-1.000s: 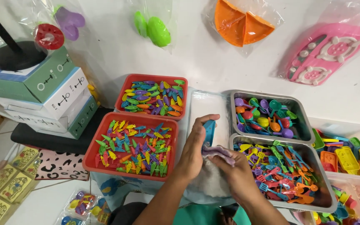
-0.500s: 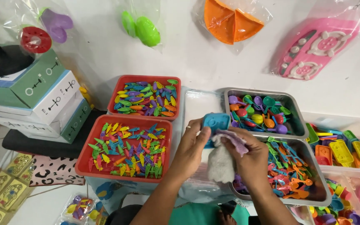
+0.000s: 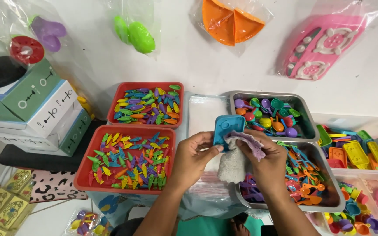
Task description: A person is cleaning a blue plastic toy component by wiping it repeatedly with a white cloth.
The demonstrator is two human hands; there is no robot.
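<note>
Holding a blue toy (image 3: pixel 227 128) up over the gap between the trays, I press a cloth (image 3: pixel 238 159) against its lower right edge. My left hand (image 3: pixel 193 157) pinches the toy's lower left corner between thumb and fingers, closed on it. My right hand (image 3: pixel 265 162) is closed on the cloth, its purple fold bunched over my fingers and its grey body hanging down beneath.

The risk, as I judge it, lies in that thin pinch. I have only a corner of the toy, so a harder push from the cloth could twist it out of my grip and drop it into the metal tray (image 3: pixel 331 206) of forks just to the right, or into the one (image 3: pixel 306 112) of spoons behind it, where it would scatter the small pieces. The hanging end of the cloth sits close to the fork tray's rim and could snag a piece and drag it out.

To the left, two red trays (image 3: pixel 84 181) of tiny coloured pieces lie near my left wrist, within reach of a careless elbow. Bagged toys hang on the wall behind. Boxes (image 3: pixel 36 109) are stacked at far left.
</note>
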